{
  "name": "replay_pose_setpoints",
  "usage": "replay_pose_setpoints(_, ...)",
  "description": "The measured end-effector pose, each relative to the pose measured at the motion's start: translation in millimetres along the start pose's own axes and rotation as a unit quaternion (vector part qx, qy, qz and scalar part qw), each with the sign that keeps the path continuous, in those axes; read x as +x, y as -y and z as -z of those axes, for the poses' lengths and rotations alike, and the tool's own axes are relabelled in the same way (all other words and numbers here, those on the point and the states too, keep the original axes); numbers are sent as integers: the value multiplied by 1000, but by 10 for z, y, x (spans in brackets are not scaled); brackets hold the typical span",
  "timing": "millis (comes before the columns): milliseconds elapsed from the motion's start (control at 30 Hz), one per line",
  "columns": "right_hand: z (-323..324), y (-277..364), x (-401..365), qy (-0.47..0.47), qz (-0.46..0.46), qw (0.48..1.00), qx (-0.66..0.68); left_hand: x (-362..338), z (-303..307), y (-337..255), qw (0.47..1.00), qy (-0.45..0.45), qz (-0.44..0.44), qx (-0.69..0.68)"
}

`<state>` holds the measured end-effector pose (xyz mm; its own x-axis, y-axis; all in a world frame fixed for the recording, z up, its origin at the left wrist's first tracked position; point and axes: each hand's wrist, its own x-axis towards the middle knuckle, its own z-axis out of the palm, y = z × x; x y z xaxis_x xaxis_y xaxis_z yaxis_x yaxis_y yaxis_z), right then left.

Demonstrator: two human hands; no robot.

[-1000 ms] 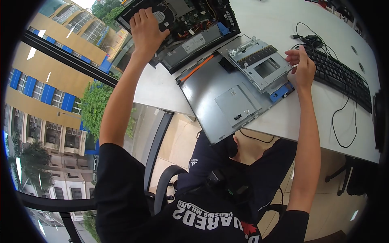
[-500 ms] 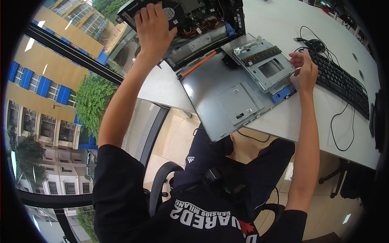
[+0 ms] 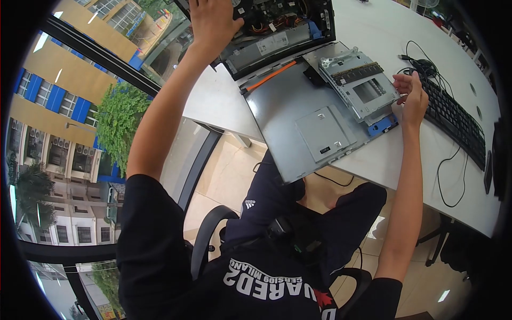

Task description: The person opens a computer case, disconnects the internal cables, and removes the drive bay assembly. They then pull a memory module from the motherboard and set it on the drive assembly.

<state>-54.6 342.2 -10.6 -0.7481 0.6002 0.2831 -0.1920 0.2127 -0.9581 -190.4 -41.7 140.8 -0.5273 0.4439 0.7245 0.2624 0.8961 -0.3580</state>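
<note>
My left hand (image 3: 213, 24) lies against the open black computer case (image 3: 329, 26) at the top; its thumb is apart and the frame edge cuts off its fingertips. Below the case, a metal side panel (image 3: 272, 117) with an orange strip (image 3: 272, 76) lies on the table. On the panel's right part sits a metal drive bracket (image 3: 346, 93) with a memory stick (image 3: 362, 72) across it and a blue latch (image 3: 383, 125). Beside the bracket's right edge is my right hand (image 3: 412, 98), its fingers loosely bent and apart, with nothing visible in them.
A black keyboard (image 3: 453, 114) and a coiled black cable (image 3: 425, 67) lie on the white table (image 3: 368, 168) to the right. The panel's near corner overhangs the table's front edge, above my legs. A window stands at the left.
The view has shifted a little, so the case, panel and bracket appear farther right. My left hand shows higher, nearer the top edge. My right hand remains beside the bracket.
</note>
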Motion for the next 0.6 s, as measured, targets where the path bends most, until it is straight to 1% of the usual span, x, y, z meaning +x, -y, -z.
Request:
replay_pose_setpoints(200,6,16,-2,3,-7,1000,1,207,-194,205,999,45,21,-4)
replay_pose_setpoints(600,13,10,20,6,-9,1000,-4,313,-254,283,996,83,43,-11)
